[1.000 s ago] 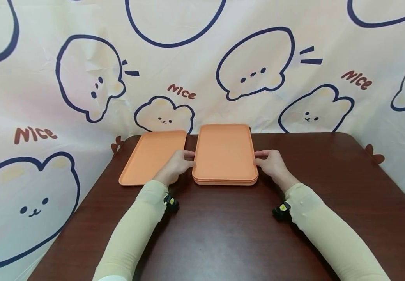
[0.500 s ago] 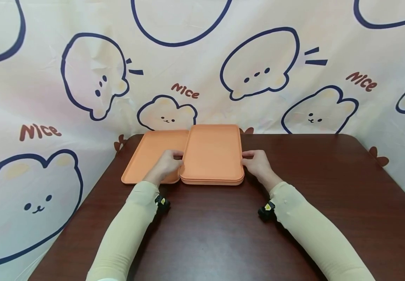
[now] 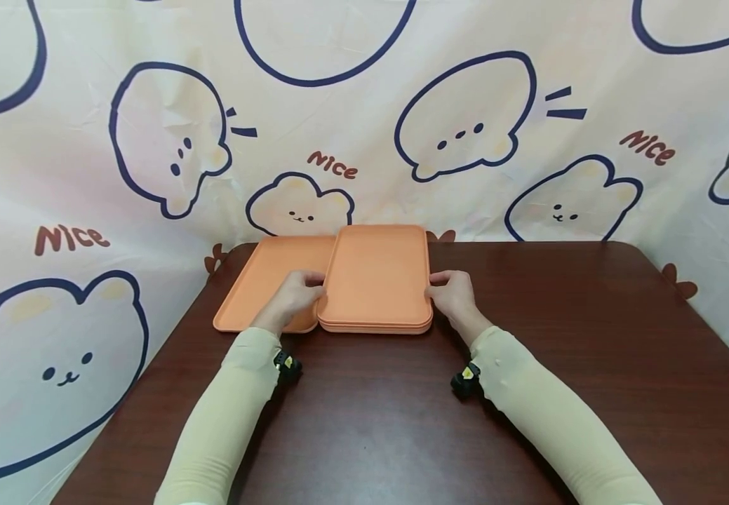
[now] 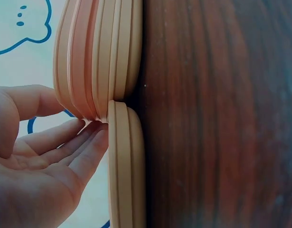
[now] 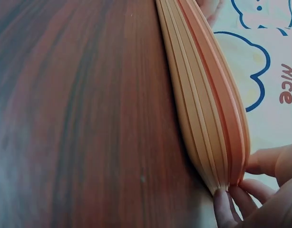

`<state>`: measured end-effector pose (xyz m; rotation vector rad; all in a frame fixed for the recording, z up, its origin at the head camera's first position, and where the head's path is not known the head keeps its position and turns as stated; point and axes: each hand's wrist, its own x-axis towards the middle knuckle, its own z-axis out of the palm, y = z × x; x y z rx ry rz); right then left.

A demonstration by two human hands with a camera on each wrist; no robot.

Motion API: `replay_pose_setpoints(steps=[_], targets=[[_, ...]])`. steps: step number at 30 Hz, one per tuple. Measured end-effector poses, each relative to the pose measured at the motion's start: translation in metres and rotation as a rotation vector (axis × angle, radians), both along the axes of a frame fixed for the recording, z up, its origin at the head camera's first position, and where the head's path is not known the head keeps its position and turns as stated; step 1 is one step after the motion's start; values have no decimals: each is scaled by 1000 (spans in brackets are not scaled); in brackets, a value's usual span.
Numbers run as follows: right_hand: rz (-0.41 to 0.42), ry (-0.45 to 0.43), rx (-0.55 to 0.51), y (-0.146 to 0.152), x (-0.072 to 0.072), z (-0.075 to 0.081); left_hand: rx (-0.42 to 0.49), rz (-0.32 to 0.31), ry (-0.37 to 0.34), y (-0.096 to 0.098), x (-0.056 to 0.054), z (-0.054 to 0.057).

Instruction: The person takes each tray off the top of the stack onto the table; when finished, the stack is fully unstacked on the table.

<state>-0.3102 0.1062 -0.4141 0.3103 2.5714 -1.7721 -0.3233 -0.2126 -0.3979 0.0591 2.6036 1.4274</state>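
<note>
Fingers of the left hand (image 3: 292,294) and right hand (image 3: 455,293) pinch stacked orange trays (image 3: 377,280), apparently nested, beside a lower tray (image 3: 262,278).

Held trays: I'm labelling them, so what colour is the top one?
The top tray is plain light orange, best seen in the head view.
</note>
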Motion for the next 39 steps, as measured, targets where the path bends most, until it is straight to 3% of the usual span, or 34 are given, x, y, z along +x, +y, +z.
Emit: replay_pose_setpoints(steps=[7,14,20,25,39], targets=[[-49,8,-22,-1,1,5,31,25,-35,1,-1,-1],[-46,-35,-132,6,3,14,8,-31,15,-1,-2,-5],[-59,-58,-324,13,4,12,11,-43,-3,-1,-2,-4],[-121,-52,-470,18,8,10,4,-55,-13,0,-1,-2],[-184,-83,-528,64,23,21,-2,-42,-19,0,-2,-2]])
